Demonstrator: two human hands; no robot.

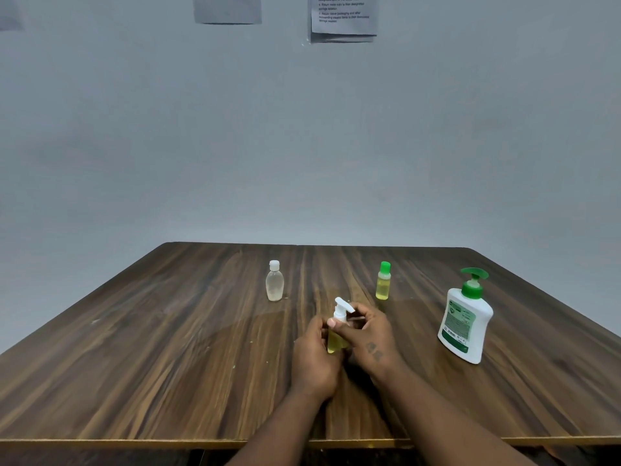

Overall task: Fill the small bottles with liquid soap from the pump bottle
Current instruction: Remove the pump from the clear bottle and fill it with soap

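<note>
Spray bottle (337,338), small, clear, w/ yellow liquid and a white pump-spray head, stands upright on the tabletop (151,348) near centre, toward the front edge, held between both hands. Left hand (314,356): fingers curled round the bottle's body from the left, thumb across its front just below the neck; closed on it. Right hand (371,338): fingers bent round the white head and neck from the right, fingertips at the collar; also closed on the bottle; dark mark on the back of the hand. Both forearms enter from the lower edge. Pump bottle (465,319), white w/ green pump and green-and-white label, stands upright at right, well apart from the hands, nozzle facing right. Green-cap bottle (382,281), small, yellow liquid up to approx. its shoulder, stands upright behind the right hand, cap on. White-cap bottle (275,281), clear, contents pale and hard to judge, stands upright at left-rear, cap on, well apart from the others. Tabletop: dark wood grain, light edge strip at front. Wall (302,129) behind: plain grey-blue, w/ paper sheets (342,16) pinned at top; text too small to read.
</note>
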